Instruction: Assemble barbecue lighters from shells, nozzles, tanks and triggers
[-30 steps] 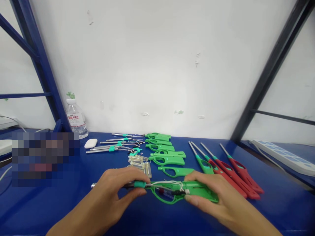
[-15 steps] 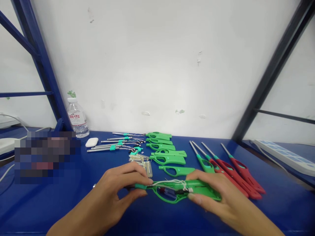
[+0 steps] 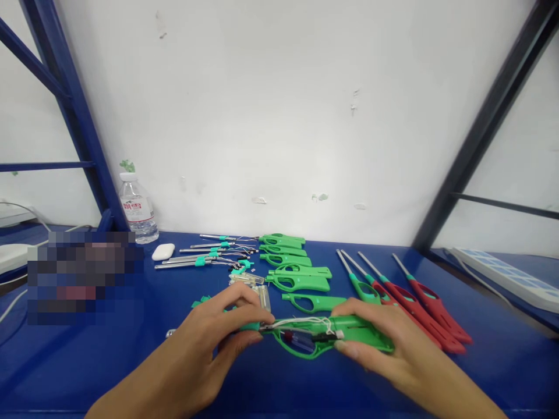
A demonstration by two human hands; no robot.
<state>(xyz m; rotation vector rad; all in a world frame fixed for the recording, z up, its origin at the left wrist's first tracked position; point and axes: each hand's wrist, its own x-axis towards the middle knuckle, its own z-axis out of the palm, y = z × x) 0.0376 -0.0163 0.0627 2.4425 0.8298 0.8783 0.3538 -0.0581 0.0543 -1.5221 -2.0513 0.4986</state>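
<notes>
My right hand (image 3: 384,343) is closed around the wide end of an open green lighter shell (image 3: 364,330), thumb below and fingers above. My left hand (image 3: 213,334) pinches the front part of a lighter tube assembly with a teal collar (image 3: 248,327), at the shell's narrow end; most of its tube is hidden by the hand. White wires (image 3: 301,320) run from there along the shell to a black igniter piece with a white tip (image 3: 329,336), near my right thumb. The shell's trigger loop (image 3: 301,354) hangs over the blue table.
Behind my hands lie several green shells (image 3: 301,283), clear fuel tanks (image 3: 264,297) and metal tubes (image 3: 183,261) with teal collars. Red and green lighters (image 3: 432,305) lie right. A water bottle (image 3: 137,206) and white case (image 3: 163,252) stand left, near the wall.
My left fingers and the teal collar have shifted slightly, showing more bare metal beside the shell's narrow end. Teal parts behind my left hand have come into view. The right hand stays put.
</notes>
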